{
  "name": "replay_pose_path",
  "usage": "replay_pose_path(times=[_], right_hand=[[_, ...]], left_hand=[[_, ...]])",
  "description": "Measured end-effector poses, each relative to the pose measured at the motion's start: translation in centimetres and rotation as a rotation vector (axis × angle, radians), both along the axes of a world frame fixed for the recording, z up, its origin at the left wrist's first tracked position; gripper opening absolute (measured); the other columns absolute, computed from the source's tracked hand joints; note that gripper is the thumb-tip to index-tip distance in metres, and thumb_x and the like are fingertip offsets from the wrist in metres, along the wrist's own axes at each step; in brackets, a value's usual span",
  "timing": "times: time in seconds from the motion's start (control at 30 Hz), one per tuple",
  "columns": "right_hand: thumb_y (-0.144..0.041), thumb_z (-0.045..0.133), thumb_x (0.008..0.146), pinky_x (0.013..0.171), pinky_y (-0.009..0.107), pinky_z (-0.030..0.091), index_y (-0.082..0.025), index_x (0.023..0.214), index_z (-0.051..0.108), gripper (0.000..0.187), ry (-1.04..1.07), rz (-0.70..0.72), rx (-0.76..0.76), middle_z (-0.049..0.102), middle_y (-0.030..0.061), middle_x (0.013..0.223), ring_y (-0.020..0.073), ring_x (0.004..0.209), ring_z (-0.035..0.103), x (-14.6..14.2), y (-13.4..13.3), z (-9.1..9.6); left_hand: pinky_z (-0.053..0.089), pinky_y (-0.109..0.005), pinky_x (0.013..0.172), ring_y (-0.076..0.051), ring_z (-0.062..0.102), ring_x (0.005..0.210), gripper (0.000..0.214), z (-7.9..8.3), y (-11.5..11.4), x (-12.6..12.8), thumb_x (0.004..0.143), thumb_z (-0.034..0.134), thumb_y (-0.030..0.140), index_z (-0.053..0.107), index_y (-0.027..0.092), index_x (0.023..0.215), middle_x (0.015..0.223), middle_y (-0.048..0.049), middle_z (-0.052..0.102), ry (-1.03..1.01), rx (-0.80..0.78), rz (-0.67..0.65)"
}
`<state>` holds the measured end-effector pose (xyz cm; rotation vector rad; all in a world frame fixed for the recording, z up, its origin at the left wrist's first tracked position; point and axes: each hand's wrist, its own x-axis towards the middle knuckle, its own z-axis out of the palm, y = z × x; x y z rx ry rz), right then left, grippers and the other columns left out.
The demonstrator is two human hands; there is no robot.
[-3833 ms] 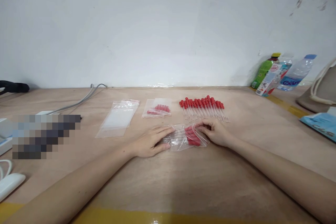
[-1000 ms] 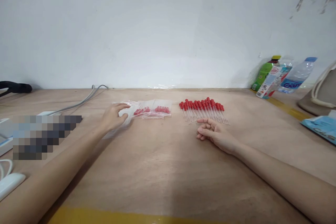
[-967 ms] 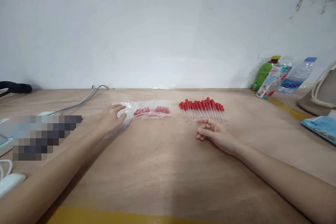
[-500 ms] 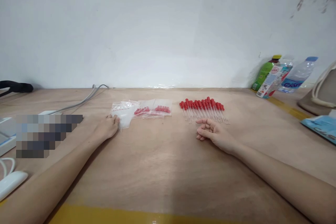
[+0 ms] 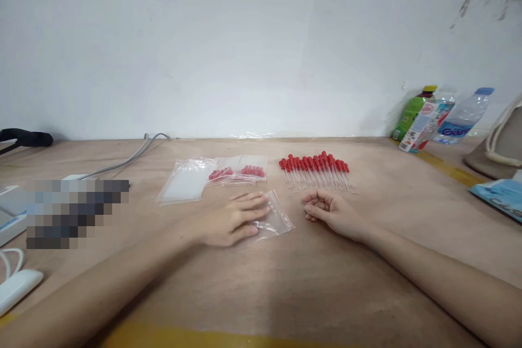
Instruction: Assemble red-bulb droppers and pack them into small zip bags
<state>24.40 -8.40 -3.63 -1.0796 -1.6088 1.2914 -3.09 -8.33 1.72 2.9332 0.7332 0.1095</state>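
My left hand [image 5: 230,221] lies over a clear zip-lock bag [image 5: 277,221], its fingers spread and stretched out on the plastic. The bag's zip edge points right. Half curled on the table, my right hand [image 5: 332,213] has a gap between thumb and forefinger, and nothing shows in it. Just beyond it, a row of droppers with red bulbs [image 5: 314,163] and thin clear stems lies side by side, stems towards me. A stack of clear bags [image 5: 183,182] rests at left. Beside the stack are bags holding red-bulbed droppers [image 5: 252,170].
Bottles [image 5: 463,117] and a carton [image 5: 422,125] stand at the back right, near a blue packet [image 5: 499,200]. A grey cable [image 5: 126,161] and a white mouse-like object [image 5: 18,291] are on the left. Yellow tape [image 5: 179,334] runs along the front edge.
My left hand has moved right and nearer from the bag stack, bringing one clear bag to the middle. The right hand has curled slightly and otherwise stayed in place.
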Motion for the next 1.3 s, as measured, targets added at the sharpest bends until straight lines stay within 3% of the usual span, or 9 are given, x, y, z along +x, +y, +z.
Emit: replay_pose_path(times=[0.1, 0.17, 0.33, 0.47, 0.6, 0.87, 1.03, 1.17, 1.3], right_hand=[[-0.034, 0.059, 0.070, 0.054, 0.025, 0.043, -0.018, 0.082, 0.053, 0.021, -0.117, -0.011, 0.037, 0.054, -0.0013, 0.064, 0.0100, 0.056, 0.053, 0.0, 0.6, 0.5], [-0.031, 0.057, 0.071, 0.049, 0.024, 0.040, -0.018, 0.075, 0.056, 0.014, -0.299, -0.069, 0.156, 0.053, -0.0014, 0.057, 0.0105, 0.051, 0.050, -0.2, 1.7, 1.2], [-0.021, 0.049, 0.074, 0.067, 0.026, 0.041, -0.018, 0.074, 0.062, 0.014, -0.855, -0.316, 0.536, 0.062, 0.0044, 0.077, 0.0149, 0.072, 0.056, -1.1, 6.7, 3.7], [-0.031, 0.042, 0.080, 0.077, 0.035, 0.038, -0.013, 0.088, 0.063, 0.029, -0.934, -0.469, 0.510, 0.055, 0.0152, 0.103, 0.0244, 0.091, 0.053, -2.8, 10.9, 4.5], [-0.038, 0.045, 0.078, 0.082, 0.042, 0.035, -0.010, 0.085, 0.064, 0.035, -0.964, -0.565, 0.417, 0.054, 0.0190, 0.105, 0.0300, 0.097, 0.051, -4.0, 13.4, 4.0], [-0.033, 0.048, 0.075, 0.071, 0.037, 0.040, -0.016, 0.076, 0.064, 0.024, -0.823, -0.656, 0.275, 0.063, 0.0127, 0.086, 0.0265, 0.085, 0.057, -3.9, 14.3, 3.3], [-0.037, 0.044, 0.078, 0.068, 0.030, 0.041, -0.016, 0.081, 0.059, 0.026, -0.641, -0.690, 0.315, 0.064, 0.0090, 0.082, 0.0201, 0.079, 0.059, -2.9, 13.7, 4.0], [-0.042, 0.035, 0.084, 0.068, 0.026, 0.042, -0.016, 0.095, 0.049, 0.032, -0.439, -0.733, 0.397, 0.063, 0.0059, 0.081, 0.0140, 0.075, 0.058, -1.3, 11.6, 4.5], [-0.053, 0.045, 0.076, 0.051, 0.024, 0.041, -0.019, 0.087, 0.045, 0.036, 0.002, -0.652, 0.340, 0.059, 0.0013, 0.069, 0.0101, 0.050, 0.051, 0.9, 7.8, 3.3]], left_hand=[[0.016, -0.044, 0.107, -0.022, 0.022, 0.130, 0.047, -2.1, 0.4, 0.7, 0.088, 0.037, 0.034, 0.030, 0.024, 0.133, 0.141, -0.0065, 0.026, -0.051, -0.061, -0.023], [0.017, -0.044, 0.106, -0.021, 0.025, 0.129, 0.046, -2.7, 0.7, 0.9, 0.088, 0.038, 0.032, 0.031, 0.025, 0.132, 0.140, -0.0066, 0.029, -0.095, -0.087, -0.030], [0.030, -0.039, 0.102, -0.023, 0.035, 0.123, 0.039, -3.1, 0.6, 1.3, 0.083, 0.047, 0.030, 0.048, 0.021, 0.121, 0.135, -0.0108, 0.036, -0.273, -0.080, -0.106], [0.044, -0.031, 0.084, -0.020, 0.054, 0.097, 0.028, -3.4, -0.1, 1.0, 0.080, 0.053, 0.031, 0.062, 0.018, 0.103, 0.110, -0.0122, 0.054, -0.397, 0.022, -0.032], [0.046, -0.027, 0.080, -0.016, 0.057, 0.088, 0.026, -3.3, -0.7, 0.6, 0.083, 0.049, 0.028, 0.062, 0.018, 0.103, 0.102, -0.0087, 0.059, -0.366, -0.024, 0.028], [0.043, -0.031, 0.089, -0.018, 0.056, 0.102, 0.034, -2.6, -0.6, 0.9, 0.083, 0.048, 0.033, 0.057, 0.021, 0.113, 0.114, -0.0074, 0.059, -0.320, -0.107, 0.033], [0.039, -0.035, 0.095, -0.020, 0.051, 0.110, 0.039, -2.4, -0.7, 0.9, 0.083, 0.048, 0.032, 0.050, 0.022, 0.120, 0.122, -0.0072, 0.053, -0.316, -0.149, 0.016], [0.033, -0.037, 0.100, -0.020, 0.044, 0.118, 0.043, -2.4, -0.6, 0.8, 0.083, 0.048, 0.031, 0.044, 0.023, 0.125, 0.128, -0.0073, 0.047, -0.283, -0.181, -0.001], [0.030, -0.039, 0.102, -0.019, 0.041, 0.120, 0.043, -2.5, -0.5, 1.1, 0.084, 0.047, 0.031, 0.043, 0.023, 0.126, 0.130, -0.0072, 0.044, -0.278, -0.195, -0.007]])
